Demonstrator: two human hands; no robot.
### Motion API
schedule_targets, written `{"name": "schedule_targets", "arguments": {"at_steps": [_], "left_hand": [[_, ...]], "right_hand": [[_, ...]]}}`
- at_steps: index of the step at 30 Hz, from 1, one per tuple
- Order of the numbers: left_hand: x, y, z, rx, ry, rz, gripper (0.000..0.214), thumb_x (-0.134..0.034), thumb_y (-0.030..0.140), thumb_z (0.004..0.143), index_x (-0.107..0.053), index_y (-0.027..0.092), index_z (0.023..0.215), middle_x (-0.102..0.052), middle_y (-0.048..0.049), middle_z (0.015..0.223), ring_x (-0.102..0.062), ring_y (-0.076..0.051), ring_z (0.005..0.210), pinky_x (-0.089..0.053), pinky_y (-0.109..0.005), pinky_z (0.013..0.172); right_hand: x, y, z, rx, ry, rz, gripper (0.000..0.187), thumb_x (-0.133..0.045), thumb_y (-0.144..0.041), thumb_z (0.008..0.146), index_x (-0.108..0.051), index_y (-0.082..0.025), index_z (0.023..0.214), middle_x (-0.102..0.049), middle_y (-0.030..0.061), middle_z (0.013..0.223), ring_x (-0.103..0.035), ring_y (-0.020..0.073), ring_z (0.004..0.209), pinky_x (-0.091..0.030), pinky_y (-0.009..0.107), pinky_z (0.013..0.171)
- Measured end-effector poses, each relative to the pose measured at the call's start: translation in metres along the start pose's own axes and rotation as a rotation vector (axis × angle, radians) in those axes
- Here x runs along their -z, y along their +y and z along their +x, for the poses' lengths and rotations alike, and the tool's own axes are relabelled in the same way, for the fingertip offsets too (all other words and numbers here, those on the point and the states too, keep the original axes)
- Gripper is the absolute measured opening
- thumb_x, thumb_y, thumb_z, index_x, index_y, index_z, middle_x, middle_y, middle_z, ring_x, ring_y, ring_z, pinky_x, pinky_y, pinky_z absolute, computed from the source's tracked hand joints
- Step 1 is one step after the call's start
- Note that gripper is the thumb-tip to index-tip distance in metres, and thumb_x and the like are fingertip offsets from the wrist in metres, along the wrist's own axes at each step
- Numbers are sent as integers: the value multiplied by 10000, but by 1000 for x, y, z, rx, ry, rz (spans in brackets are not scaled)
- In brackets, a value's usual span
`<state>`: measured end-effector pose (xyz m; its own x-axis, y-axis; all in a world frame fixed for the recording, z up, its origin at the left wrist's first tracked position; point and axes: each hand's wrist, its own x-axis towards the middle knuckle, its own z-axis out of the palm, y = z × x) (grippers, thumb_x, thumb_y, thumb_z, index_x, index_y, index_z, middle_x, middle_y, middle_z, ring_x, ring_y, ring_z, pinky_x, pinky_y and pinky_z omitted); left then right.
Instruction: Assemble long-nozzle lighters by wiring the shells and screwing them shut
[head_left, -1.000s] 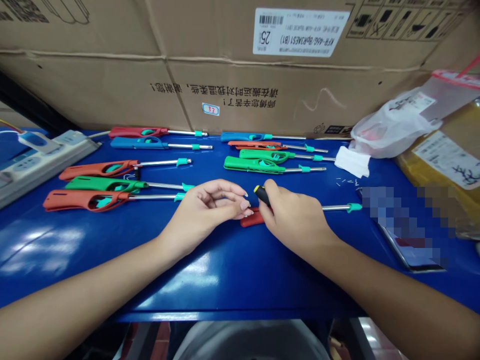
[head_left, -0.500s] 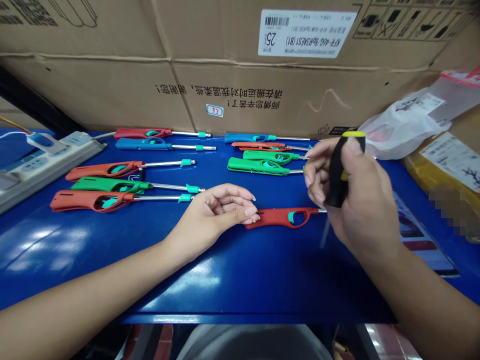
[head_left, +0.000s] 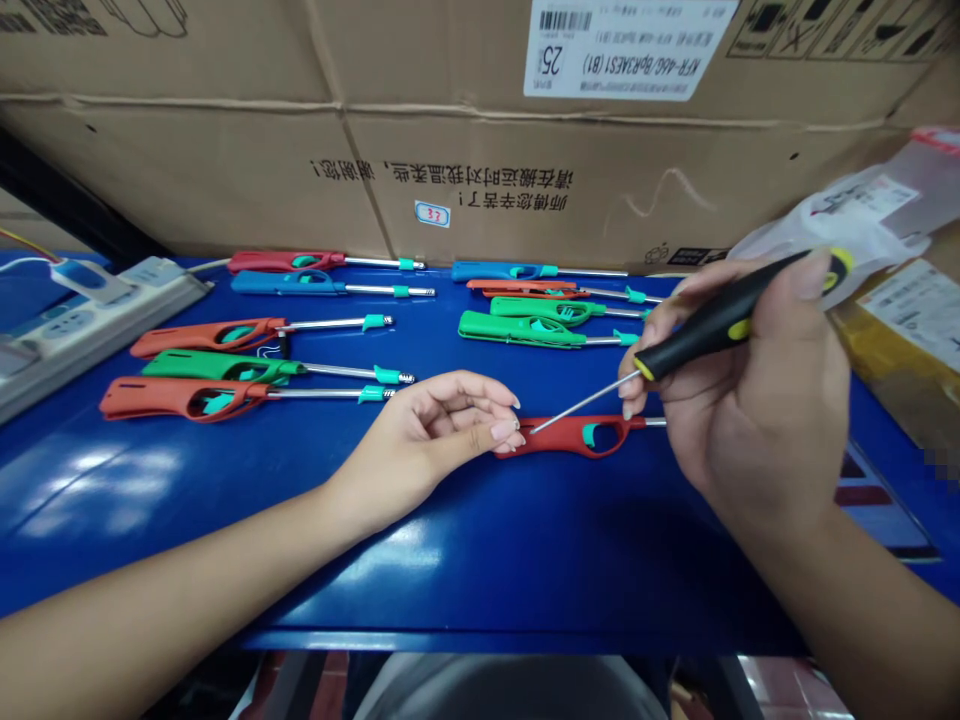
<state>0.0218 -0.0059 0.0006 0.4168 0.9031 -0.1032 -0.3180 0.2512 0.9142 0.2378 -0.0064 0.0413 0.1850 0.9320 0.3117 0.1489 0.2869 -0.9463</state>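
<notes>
1. Lighter [head_left: 559, 437] lies flat on the blue table [head_left: 480, 560], just off centre toward 4 o'clock. Red body, teal trigger [head_left: 589, 435] inside a loop, bit of silver tube [head_left: 655, 422] poking out at 3 o'clock.
2. Left hand [head_left: 442, 425] is at its 9 o'clock end, fingers curled, thumb in close; can't tell if it's gripping anything.
3. Right hand [head_left: 772, 400] is wrapped round a screwdriver [head_left: 705, 325], black-and-yellow handle toward 2 o'clock, tip at the red body, can't tell if touching.

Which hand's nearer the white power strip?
Left. The left hand, at the left end of the red lighter, is right of the power strip; the right hand, holding the screwdriver, is farther right.
</notes>
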Motion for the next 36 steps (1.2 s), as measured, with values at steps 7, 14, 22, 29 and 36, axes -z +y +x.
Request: {"name": "schedule_targets", "arguments": {"at_steps": [7,14,22,29,36], "left_hand": [[-1,1,-1,9,26,62,155,-868,174,796,-737,146,874,-760,-22,745,-735,-129,712,-615,-225,750],[-2,1,-2,32,22,19,176,-863,101,785,-711,135,866,-784,-26,763,-776,-135,725,-638,-189,721],[-2,1,-3,-25,-13,-46,236,-826,7,787,-653,142,872,-780,11,815,-788,-121,756,-648,-158,704],[-4,1,-5,-67,-38,7,281,-812,-3,795,-619,153,928,-757,35,849,-787,-114,771,-654,-162,722],[-6,0,-7,-124,-47,81,304,-809,2,798,-588,163,931,-775,30,833,-780,-96,761,-653,-156,736]], "right_hand": [[-6,-1,-6,23,41,-3,344,-342,-573,1051,-576,-322,1034,-599,45,862,-680,238,685,-564,381,542],[-4,3,-5,72,39,-89,413,-300,-619,1045,-597,-333,1082,-600,59,877,-694,272,781,-542,380,546],[-3,4,-5,65,29,-12,364,-346,-590,1053,-572,-308,1003,-608,49,853,-711,258,795,-526,343,515],[-8,10,3,105,51,280,340,-527,-560,1015,-655,-278,874,-605,-6,726,-650,181,559,-559,317,452],[-8,12,5,79,22,360,327,-602,-545,983,-690,-249,875,-636,-16,703,-646,165,515,-569,301,398]]}}
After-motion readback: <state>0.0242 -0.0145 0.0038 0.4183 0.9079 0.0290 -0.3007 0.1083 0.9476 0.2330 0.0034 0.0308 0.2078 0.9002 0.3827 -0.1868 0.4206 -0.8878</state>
